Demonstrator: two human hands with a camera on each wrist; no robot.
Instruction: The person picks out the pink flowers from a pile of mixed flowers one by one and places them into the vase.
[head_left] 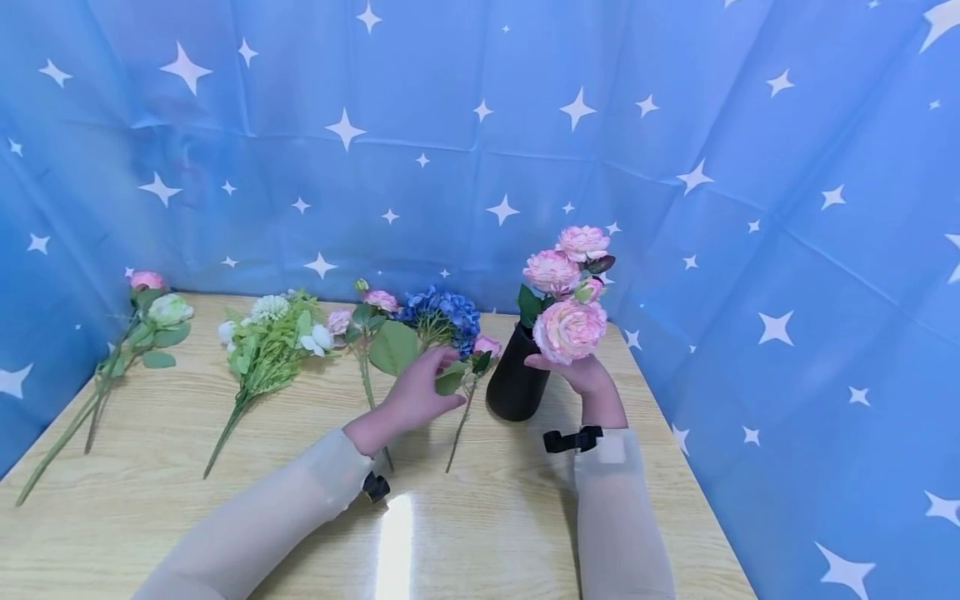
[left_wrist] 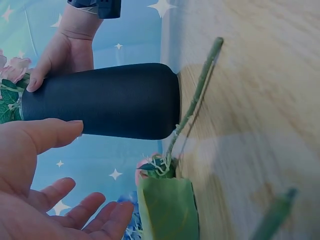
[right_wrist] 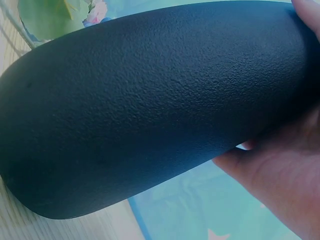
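Note:
A black vase [head_left: 517,375] stands at the right of the table with pink peonies [head_left: 572,329] rising from its mouth. My right hand [head_left: 592,385] grips it near the rim, the thumb on one side and the fingers around the far side. Its dark textured body fills the right wrist view. To the left of the vase, my left hand [head_left: 416,398] hovers with fingers spread and nothing held. In the left wrist view, its thumb overlaps the vase's side. Around this hand lie a blue hydrangea [head_left: 444,315] and a pink rose [head_left: 487,345] with a short stem.
Another pink flower stem [head_left: 366,367] lies partly behind the left forearm. Further left are a green and white bunch [head_left: 262,358] and long stems with a pale green bloom [head_left: 170,310]. A blue star-patterned curtain [head_left: 420,183] borders the wooden table [head_left: 300,467].

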